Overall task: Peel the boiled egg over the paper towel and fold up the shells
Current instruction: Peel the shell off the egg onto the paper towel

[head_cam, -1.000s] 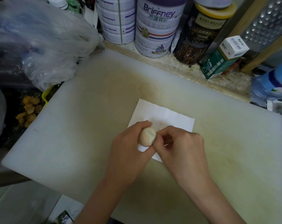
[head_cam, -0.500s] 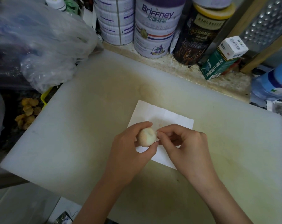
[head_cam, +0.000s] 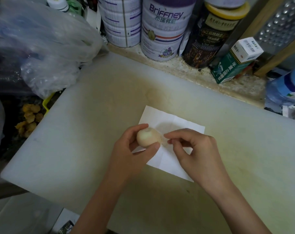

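Observation:
A pale beige boiled egg is held just above the left part of a white creased paper towel, which lies flat on a large white cutting board. My left hand grips the egg between thumb and fingers. My right hand is right of the egg, its thumb and fingertips pinched together at the egg's right side; whether a shell piece is between them is too small to tell. The towel's lower middle is hidden under both hands.
Tall tins, a dark jar and a green-and-white carton line the board's far edge. A clear plastic bag bulges at the back left. A blue bottle lies at the right.
My right hand has drawn a little to the right, away from the egg. The egg has turned slightly in my left hand.

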The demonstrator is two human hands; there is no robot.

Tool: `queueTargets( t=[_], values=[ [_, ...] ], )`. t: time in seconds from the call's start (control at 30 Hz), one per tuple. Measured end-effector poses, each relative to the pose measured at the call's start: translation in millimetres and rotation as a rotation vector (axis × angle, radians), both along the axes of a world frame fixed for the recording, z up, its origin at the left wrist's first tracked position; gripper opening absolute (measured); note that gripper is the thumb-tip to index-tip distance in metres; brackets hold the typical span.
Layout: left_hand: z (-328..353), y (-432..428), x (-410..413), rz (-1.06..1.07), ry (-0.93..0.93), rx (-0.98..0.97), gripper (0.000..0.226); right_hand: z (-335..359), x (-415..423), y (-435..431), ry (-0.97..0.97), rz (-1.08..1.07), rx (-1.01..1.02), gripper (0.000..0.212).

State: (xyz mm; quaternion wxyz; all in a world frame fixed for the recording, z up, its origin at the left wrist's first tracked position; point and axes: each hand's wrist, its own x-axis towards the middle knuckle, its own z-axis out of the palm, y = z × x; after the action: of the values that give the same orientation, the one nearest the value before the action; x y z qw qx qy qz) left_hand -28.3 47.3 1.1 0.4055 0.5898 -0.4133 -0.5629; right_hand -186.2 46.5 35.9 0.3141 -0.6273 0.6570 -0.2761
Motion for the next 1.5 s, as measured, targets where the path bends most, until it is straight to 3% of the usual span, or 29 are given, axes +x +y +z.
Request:
queueTargets(
  t=[0.13, 0.3, 0.53, 0.8, 0.9, 1.03, 1.3, 1.5],
  values=[
    [3, -2, -3, -0.015, 0.008, -0.035, 0.046, 15, 10, 3, -0.052, 0.023, -0.101, 0.011],
    [7, -1, -5, -0.052, 0.014, -0.039, 0.051, 12, 18, 3, -0.038, 0.022, -0.146, 0.019],
    [9, -1, -1, -0.062, 0.025, -0.019, 0.051, 12, 13, 0, -0.105, 0.047, -0.214, 0.009],
    [11, -1, -3, -0.064, -0.032, -0.096, 0.038, 16, 7, -8, -0.407, -0.053, 0.125, 0.011],
    [10, -2, -2, -0.065, -0.054, -0.104, 0.038, 19, 0, -14, -0.534, 0.002, 0.257, 0.008],
    [10, -4, -4, -0.05, -0.086, -0.113, 0.039, 20, -6, -16, -0.63, -0.027, 0.309, 0.006],
    [10, -4, -5, -0.012, 0.029, -0.01, 0.039, -8, -7, -15, -0.285, -0.166, 0.261, 0.017],
    [16, 1, -9, -0.041, 0.132, 0.085, 0.042, -8, -11, -10, -0.279, -0.081, 0.098, 0.022]
  ],
)
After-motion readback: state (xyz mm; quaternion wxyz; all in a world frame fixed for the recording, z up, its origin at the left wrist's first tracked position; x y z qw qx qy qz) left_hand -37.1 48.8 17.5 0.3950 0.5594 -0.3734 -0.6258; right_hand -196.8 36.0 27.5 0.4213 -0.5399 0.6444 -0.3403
